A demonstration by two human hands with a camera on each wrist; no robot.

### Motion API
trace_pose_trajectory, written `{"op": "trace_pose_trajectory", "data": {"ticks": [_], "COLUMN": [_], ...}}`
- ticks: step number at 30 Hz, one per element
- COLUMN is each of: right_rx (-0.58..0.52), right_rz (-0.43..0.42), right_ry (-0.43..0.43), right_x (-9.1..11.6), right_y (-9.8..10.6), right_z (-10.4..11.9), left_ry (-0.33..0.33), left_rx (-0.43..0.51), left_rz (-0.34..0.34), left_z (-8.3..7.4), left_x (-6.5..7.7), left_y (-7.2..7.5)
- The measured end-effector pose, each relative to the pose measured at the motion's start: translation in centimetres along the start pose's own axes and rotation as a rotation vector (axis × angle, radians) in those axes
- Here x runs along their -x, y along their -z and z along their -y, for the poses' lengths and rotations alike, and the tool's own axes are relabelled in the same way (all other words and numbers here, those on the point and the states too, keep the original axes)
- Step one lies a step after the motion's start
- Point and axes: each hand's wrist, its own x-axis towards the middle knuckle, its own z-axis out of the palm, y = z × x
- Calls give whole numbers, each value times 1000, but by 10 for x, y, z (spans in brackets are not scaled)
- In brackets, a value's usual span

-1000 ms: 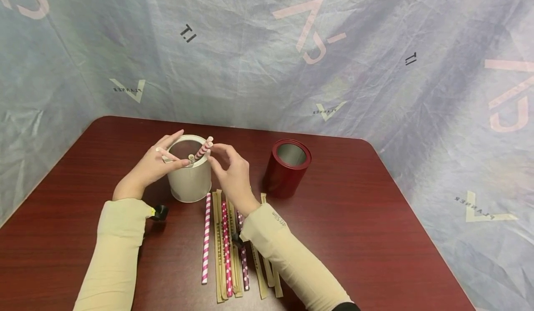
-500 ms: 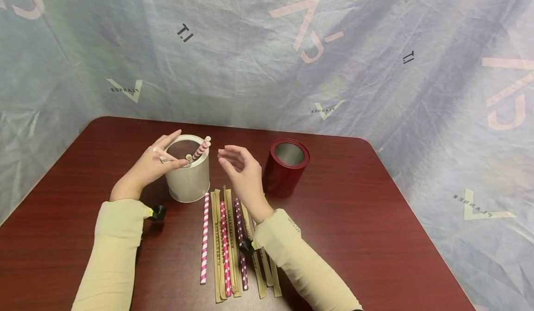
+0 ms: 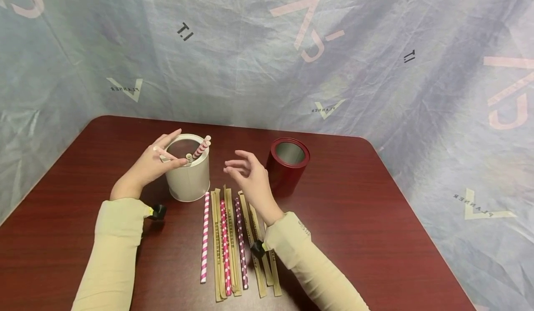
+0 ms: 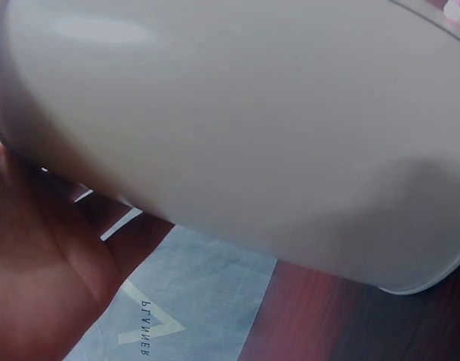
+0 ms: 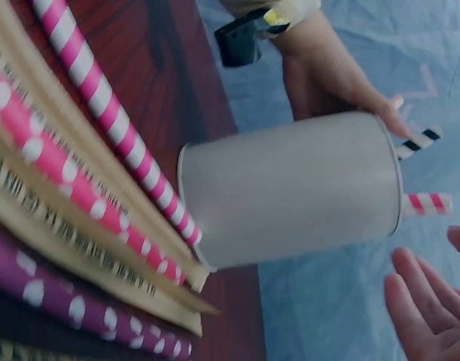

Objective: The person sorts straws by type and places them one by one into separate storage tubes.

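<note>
My left hand (image 3: 143,166) grips the white can (image 3: 188,179) near its rim, thumb at the front and fingers round the left side. Pink-and-white striped straws (image 3: 202,148) lean out over the can's right rim. A black-and-white striped straw (image 5: 421,142) sticks up beside my left thumb, and the tip of a pale straw (image 3: 164,154) leans out to the left by that hand. Between the white can and the red can (image 3: 287,172), my right hand (image 3: 253,177) hovers with loosely bent fingers, holding nothing. The can's wall fills most of the left wrist view.
On the table in front of the cans lie a pink striped straw (image 3: 205,237), a pink dotted straw (image 3: 225,248), a purple dotted straw (image 3: 241,241) and several paper-wrapped straws (image 3: 218,255). A printed cloth (image 3: 250,70) hangs behind the table's far edge.
My right hand has let go of the striped straws at the white can's rim and moved right, toward the red can. My left hand has stayed on the white can.
</note>
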Motion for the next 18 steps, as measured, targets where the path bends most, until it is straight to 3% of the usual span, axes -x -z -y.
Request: {"op": "trace_pose_trajectory", "data": {"ticks": [5,11,14,18], "right_rx": [129,312,461,653], "right_rz": [65,224,304,381], "right_ry": [-71,-225,-277,-281], "right_x": [1,0,1,4], "right_y": [3,4,4,3], "right_z": [-9,-23,-30,-34], "left_ry": [-4,-31,-37,-39], "left_rx": [-1,8,13,17], "left_rz": [0,-13,-17,-16], "left_z": [-1,-2,-2,-2], "left_x": [0,1,2,2], "left_y": [0,0,-1,-1]}}
